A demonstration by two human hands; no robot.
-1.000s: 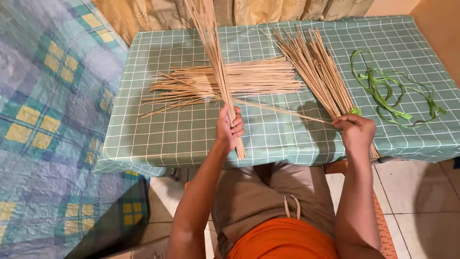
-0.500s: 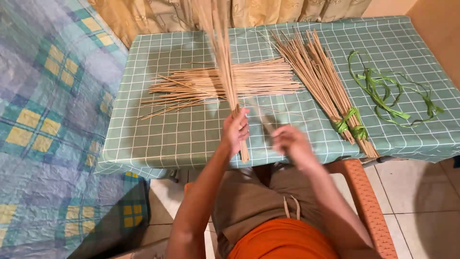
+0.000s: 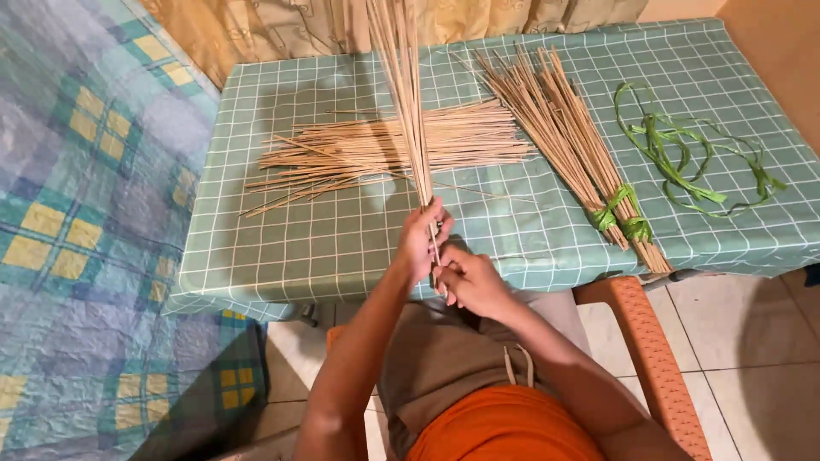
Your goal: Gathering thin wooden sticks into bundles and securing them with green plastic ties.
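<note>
A table (image 3: 342,248) under a green checked cloth fills the view, with a patterned bedspread (image 3: 85,213) to its left. On the table a loose pile of sticks (image 3: 384,154) lies behind the hands, a tied bundle (image 3: 581,162) and green ribbon (image 3: 683,162) to the right. An upright sheaf (image 3: 406,94) is clasped near its base by the closed left hand (image 3: 420,239); the right hand (image 3: 470,282) is closed around the ends just below. The butt ends are best kept level and gripped firmly, so no stick slips.
</note>
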